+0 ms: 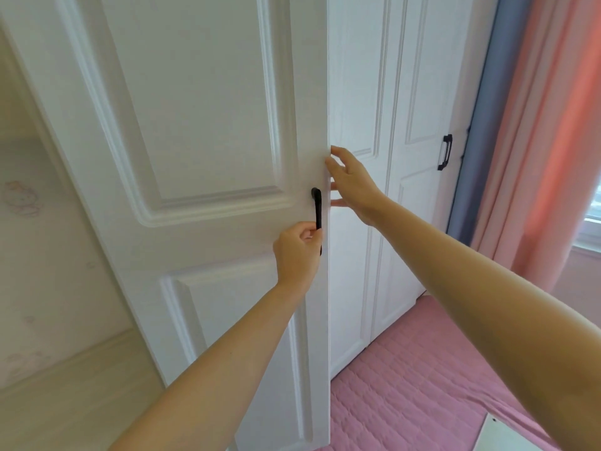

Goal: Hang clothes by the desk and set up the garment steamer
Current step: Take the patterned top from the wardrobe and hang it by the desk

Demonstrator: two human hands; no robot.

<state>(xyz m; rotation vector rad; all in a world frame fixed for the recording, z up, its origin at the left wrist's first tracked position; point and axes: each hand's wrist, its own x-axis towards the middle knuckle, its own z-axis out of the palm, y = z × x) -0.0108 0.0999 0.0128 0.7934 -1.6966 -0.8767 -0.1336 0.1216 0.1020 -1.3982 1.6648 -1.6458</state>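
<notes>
Near door: a white panelled wardrobe door (201, 125) is seen swung out toward the camera, its free edge at centre.
Handle: a black bar handle (317, 209) is fixed upright near that edge.
Left hand: the left hand (297, 252) is curled round the lower part of the handle, which is gripped.
Right hand: the right hand (349, 183) is spread, fingers straight, at the door's free edge; nothing is held.
Far doors: closed white doors (416, 92) with a second black handle (444, 152) are seen to the right.
Surroundings: a pink quilted bed cover (422, 369) lies below right; blue and pink curtains (536, 125) hang at far right.
Clothes, steamer: out of sight.
</notes>
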